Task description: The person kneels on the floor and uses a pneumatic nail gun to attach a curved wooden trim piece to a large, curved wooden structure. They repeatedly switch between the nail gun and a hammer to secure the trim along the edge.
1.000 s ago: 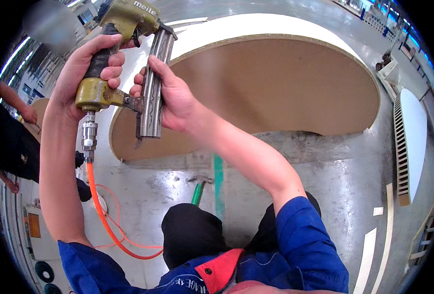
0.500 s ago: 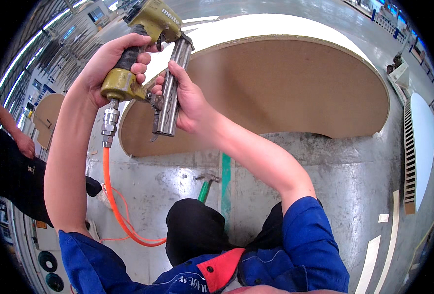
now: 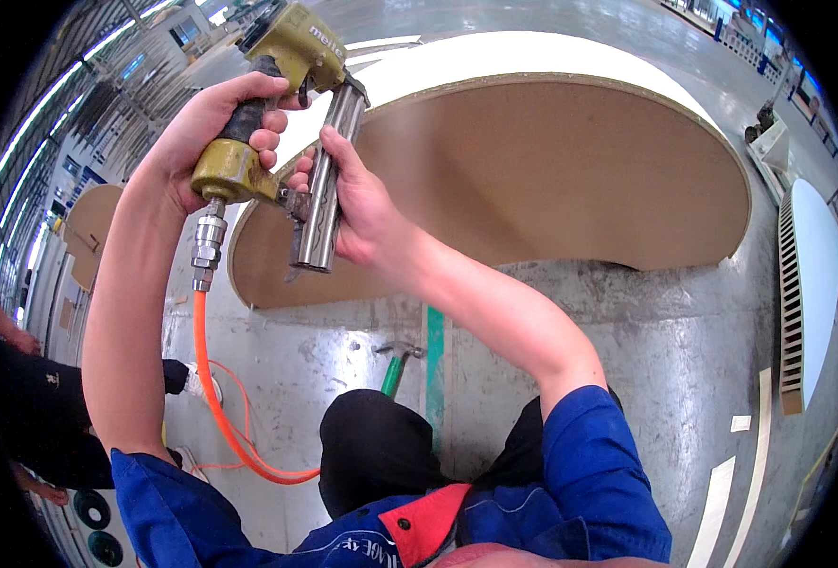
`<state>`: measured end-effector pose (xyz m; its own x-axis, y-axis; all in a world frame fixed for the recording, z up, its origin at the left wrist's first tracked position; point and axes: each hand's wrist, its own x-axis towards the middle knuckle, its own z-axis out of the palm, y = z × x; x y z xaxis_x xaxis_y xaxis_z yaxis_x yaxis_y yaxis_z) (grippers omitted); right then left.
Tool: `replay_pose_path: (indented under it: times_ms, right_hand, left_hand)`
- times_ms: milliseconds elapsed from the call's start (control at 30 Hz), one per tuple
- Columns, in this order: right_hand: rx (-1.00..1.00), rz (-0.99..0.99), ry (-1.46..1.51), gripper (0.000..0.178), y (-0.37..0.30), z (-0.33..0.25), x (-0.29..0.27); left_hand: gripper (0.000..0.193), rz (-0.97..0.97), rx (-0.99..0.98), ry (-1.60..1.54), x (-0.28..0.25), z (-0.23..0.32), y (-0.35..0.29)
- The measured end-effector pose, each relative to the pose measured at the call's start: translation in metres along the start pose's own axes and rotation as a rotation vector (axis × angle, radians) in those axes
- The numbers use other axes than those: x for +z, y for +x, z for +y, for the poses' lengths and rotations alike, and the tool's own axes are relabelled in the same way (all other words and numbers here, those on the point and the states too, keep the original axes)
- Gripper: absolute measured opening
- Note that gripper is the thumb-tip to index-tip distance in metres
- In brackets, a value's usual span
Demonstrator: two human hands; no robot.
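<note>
A yellow-green pneumatic nail gun (image 3: pixel 298 45) is held up at the upper left, in front of a large curved panel (image 3: pixel 570 170) with a brown face and white top. My left hand (image 3: pixel 225 118) is closed round its black grip. My right hand (image 3: pixel 357 194) clasps the silver magazine (image 3: pixel 320 216), thumb on the near side and fingers curling behind it. From the metal air coupling (image 3: pixel 208 248) under the grip an orange hose (image 3: pixel 212 379) loops down toward my knee. What the nose of the gun faces is out of sight.
A green-handled claw hammer (image 3: pixel 394 371) is near my knee, by a green floor stripe (image 3: pixel 436 379). At the right stands a curved slatted panel (image 3: pixel 807 293), with pale strips (image 3: pixel 717 511) on the floor. Another person (image 3: pixel 40 398) is close by on the left.
The nail gun and both my hands have shifted slightly down and left in view, my grip unchanged. The other person at the left has moved lower, and a second hand now shows.
</note>
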<state>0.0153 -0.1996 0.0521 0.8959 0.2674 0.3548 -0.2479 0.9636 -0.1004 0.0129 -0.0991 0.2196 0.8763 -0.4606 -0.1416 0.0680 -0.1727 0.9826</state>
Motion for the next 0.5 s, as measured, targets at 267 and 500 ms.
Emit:
replay_pose_path:
  times_ms: [267, 500]
  right_hand:
    - [-0.007, -0.016, -0.006, 0.035, 0.0008, 0.0028, 0.0044]
    - [-0.017, -0.026, -0.018, 0.036, 0.0026, 0.0029, 0.0049]
  left_hand:
    - [0.039, -0.013, -0.002, 0.008, -0.0030, 0.0030, -0.0021]
    - [0.040, -0.013, 0.043, -0.009, -0.0014, 0.0032, -0.0059]
